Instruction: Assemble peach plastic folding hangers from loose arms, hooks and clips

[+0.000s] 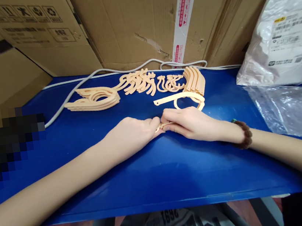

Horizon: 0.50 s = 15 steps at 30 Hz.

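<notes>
Over the middle of the blue table, my left hand (136, 131) and my right hand (189, 122) meet at their fingertips. Both are closed on a small beige piece (158, 128), mostly hidden by the fingers. Just beyond my right hand lies a long beige strip (175, 97) with a hole at its left end; a curved part joins or touches its right end. Farther back are stacked looped beige pieces (104, 98), a pile of wavy pieces (138, 81), several small hooks (169, 83) and a stack of curved strips (194, 79).
A white cable (90, 76) runs behind the pieces on the blue table (176, 176). Cardboard boxes (133, 22) stand along the back. At the right are a white labelled bag (277, 37) and clear plastic film (292, 109).
</notes>
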Each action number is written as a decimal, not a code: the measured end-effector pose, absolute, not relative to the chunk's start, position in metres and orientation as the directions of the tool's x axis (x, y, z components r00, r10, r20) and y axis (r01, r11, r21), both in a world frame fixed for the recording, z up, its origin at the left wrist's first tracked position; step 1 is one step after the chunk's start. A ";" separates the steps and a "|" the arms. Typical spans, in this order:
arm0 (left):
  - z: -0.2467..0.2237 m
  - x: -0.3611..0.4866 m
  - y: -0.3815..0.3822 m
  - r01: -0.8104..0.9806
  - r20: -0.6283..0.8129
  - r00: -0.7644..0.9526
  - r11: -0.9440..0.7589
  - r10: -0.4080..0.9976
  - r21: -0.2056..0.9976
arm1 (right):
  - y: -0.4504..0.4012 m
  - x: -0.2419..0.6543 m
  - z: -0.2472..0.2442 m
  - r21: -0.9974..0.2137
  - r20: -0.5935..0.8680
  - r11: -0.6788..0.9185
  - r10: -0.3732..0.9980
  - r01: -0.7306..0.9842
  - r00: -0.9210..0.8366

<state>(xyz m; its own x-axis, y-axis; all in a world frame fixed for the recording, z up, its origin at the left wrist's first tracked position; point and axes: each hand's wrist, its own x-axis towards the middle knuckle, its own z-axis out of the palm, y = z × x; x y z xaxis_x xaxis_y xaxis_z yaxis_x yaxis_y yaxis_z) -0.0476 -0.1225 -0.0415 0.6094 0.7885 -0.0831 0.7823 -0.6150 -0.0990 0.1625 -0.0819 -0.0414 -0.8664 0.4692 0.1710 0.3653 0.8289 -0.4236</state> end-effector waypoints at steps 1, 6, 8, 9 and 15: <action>-0.040 -0.048 -0.122 0.789 -0.101 0.600 -0.608 0.793 -0.085 | -0.083 0.162 -0.042 -0.412 0.178 0.829 0.480 0.378 -0.859; -0.038 -0.054 -0.122 0.810 -0.097 0.581 -0.586 0.808 -0.030 | -0.086 0.161 -0.045 -0.307 0.240 0.872 0.458 0.381 -0.856; -0.039 -0.056 -0.123 0.804 -0.073 0.592 -0.594 0.802 -0.010 | -0.088 0.161 -0.046 -0.215 0.266 0.890 0.450 0.403 -0.853; -0.039 -0.056 -0.123 0.799 -0.063 0.600 -0.601 0.798 -0.002 | -0.089 0.161 -0.046 -0.170 0.271 0.892 0.451 0.419 -0.850; -0.039 -0.057 -0.121 0.791 -0.070 0.605 -0.609 0.793 -0.063 | -0.090 0.163 -0.046 -0.063 0.287 0.885 0.459 0.461 -0.841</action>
